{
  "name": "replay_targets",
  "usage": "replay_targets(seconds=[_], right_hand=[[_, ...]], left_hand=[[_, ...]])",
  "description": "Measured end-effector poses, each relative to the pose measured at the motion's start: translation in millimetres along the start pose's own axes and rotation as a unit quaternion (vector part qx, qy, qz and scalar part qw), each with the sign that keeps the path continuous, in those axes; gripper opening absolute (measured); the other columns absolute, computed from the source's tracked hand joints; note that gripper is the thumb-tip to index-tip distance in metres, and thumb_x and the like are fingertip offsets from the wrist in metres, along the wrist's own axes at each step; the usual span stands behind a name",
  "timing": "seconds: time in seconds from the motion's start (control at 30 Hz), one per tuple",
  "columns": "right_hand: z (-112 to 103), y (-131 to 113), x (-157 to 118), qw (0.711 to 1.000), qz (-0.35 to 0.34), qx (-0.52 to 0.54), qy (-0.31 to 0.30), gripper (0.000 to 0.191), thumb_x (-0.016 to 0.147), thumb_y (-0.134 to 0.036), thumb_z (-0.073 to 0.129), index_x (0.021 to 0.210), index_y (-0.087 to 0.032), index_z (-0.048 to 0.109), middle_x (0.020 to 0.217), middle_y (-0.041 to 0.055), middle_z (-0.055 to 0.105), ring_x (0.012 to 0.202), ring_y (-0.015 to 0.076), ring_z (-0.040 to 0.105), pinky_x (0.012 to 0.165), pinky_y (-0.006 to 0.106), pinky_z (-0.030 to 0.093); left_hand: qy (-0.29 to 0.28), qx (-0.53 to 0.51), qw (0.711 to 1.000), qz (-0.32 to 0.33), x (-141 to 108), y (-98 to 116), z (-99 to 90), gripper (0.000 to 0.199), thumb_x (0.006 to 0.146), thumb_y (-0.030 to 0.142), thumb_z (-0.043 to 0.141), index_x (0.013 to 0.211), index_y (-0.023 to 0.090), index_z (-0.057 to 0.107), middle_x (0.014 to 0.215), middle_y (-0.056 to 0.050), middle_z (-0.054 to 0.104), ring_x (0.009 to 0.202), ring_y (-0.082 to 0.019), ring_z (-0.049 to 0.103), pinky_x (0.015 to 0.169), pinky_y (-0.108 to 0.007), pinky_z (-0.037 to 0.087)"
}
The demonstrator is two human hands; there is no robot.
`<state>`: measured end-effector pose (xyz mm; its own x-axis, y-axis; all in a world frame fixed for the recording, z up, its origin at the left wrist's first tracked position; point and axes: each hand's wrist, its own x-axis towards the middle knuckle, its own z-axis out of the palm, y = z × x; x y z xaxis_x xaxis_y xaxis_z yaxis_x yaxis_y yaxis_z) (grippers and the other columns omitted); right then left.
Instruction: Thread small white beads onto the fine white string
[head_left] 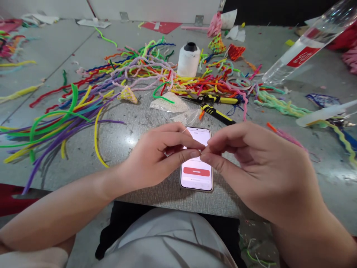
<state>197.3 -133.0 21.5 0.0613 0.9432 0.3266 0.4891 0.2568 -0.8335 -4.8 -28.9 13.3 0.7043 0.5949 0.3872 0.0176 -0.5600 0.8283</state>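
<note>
My left hand [164,152] and my right hand [251,160] meet fingertip to fingertip above a lit phone [196,180]. Thumb and index finger are pinched on each hand. Between the tips is something tiny and pale, too small to name, and a thin white thread shows by my left fingers. The phone lies face up on the grey table [156,193] near its front edge. Just beyond the hands rests a clear plastic bag of small white beads [170,106]. Pliers with yellow and black handles [217,113] lie right of the bag.
Fuzzy coloured stems [80,96] spread over the left and middle of the table. A white thread spool [188,61] stands behind the bag. At the right are a tilted water bottle [304,46], a roll of tape [239,83] and a white tube [323,114].
</note>
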Motion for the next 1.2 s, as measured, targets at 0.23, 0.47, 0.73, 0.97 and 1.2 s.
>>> replay_targets(seconds=[0.23, 0.47, 0.73, 0.97, 1.2], right_hand=[[0.9, -0.4, 3.5, 1.000, 0.018, -0.003, 0.014, 0.012, 0.094, -0.020, 0.082, 0.098, -0.029, 0.074, 0.088, -0.0010, 0.078, 0.077, 0.0180, 0.074, 0.067, 0.030, 0.060], [2.0, -1.1, 5.1, 1.000, 0.027, 0.008, 0.013, 0.010, 0.095, -0.022, 0.081, 0.095, -0.028, 0.074, 0.087, -0.0008, 0.078, 0.076, 0.0180, 0.075, 0.068, 0.030, 0.061], [2.5, -2.7, 5.1, 0.999, 0.033, 0.017, 0.006, 0.010, 0.096, -0.022, 0.082, 0.094, -0.027, 0.073, 0.089, -0.0019, 0.078, 0.079, 0.0155, 0.074, 0.071, 0.027, 0.060], [2.6, -0.2, 4.9, 0.999, 0.020, 0.026, 0.002, 0.010, 0.097, -0.024, 0.081, 0.093, -0.026, 0.073, 0.089, -0.0013, 0.078, 0.077, 0.0159, 0.073, 0.069, 0.028, 0.060], [1.8, 1.2, 5.5, 0.999, 0.029, 0.028, -0.005, 0.009, 0.098, -0.029, 0.081, 0.094, -0.026, 0.074, 0.088, 0.0017, 0.078, 0.079, 0.0194, 0.075, 0.066, 0.032, 0.061]], left_hand=[[-0.013, -0.015, 1.000, -0.021, 1.3, 0.8, -0.3, 0.013, 0.100, 0.018, 0.075, 0.104, 0.021, 0.087, 0.089, -0.004, 0.073, 0.072, -0.011, 0.065, 0.062, -0.025, 0.049], [-0.010, -0.014, 1.000, -0.025, 1.6, 0.6, -0.7, 0.013, 0.100, 0.018, 0.073, 0.102, 0.021, 0.086, 0.089, -0.004, 0.074, 0.073, -0.012, 0.065, 0.065, -0.026, 0.050], [0.013, -0.014, 1.000, -0.019, -1.4, -3.4, -0.6, 0.005, 0.097, 0.018, 0.078, 0.100, 0.021, 0.080, 0.089, -0.002, 0.070, 0.068, -0.009, 0.059, 0.059, -0.025, 0.045], [0.015, -0.031, 0.999, -0.028, -0.1, -3.2, -0.1, 0.002, 0.097, 0.024, 0.080, 0.096, 0.022, 0.080, 0.087, -0.002, 0.070, 0.067, -0.011, 0.058, 0.058, -0.027, 0.045], [0.008, -0.029, 0.999, -0.038, 0.0, -0.9, -1.2, 0.006, 0.097, 0.027, 0.079, 0.096, 0.022, 0.082, 0.088, -0.005, 0.074, 0.066, -0.011, 0.058, 0.057, -0.027, 0.045]])
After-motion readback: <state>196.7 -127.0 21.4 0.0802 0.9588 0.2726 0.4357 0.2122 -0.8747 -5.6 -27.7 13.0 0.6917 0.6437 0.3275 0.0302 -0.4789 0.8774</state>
